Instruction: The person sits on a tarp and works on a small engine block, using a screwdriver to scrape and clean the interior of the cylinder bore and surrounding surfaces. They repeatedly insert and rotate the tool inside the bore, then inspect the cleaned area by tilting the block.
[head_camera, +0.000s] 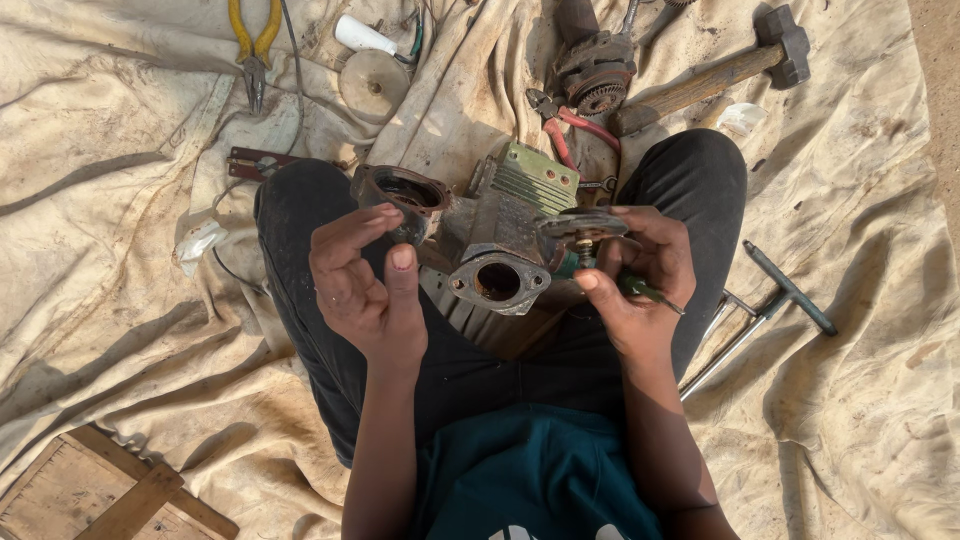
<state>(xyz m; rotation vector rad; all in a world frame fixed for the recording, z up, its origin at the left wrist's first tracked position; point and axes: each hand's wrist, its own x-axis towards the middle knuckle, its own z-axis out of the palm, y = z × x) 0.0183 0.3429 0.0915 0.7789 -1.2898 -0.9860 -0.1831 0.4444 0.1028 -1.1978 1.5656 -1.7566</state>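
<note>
Centrally, the right hand (640, 275) pinches a small, stiff metal disc (583, 224) by its rim, likely greasy; the left hand (365, 285) hovers open, empty, beside the heavy pump body (500, 235).

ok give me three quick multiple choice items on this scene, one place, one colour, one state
1. Where does the hammer lie?
A. on the cloth at upper right
B. on the wooden board
C. in the left hand

2. What colour are the handles of the pliers at upper left?
A. red
B. yellow
C. blue

3. How is the left hand?
A. gripping the hammer
B. fist closed on pliers
C. open, holding nothing

Key: 1 A, it rests on the cloth beyond the knee; 2 B, both handles are yellow; 3 C, the fingers are spread and empty.
</note>
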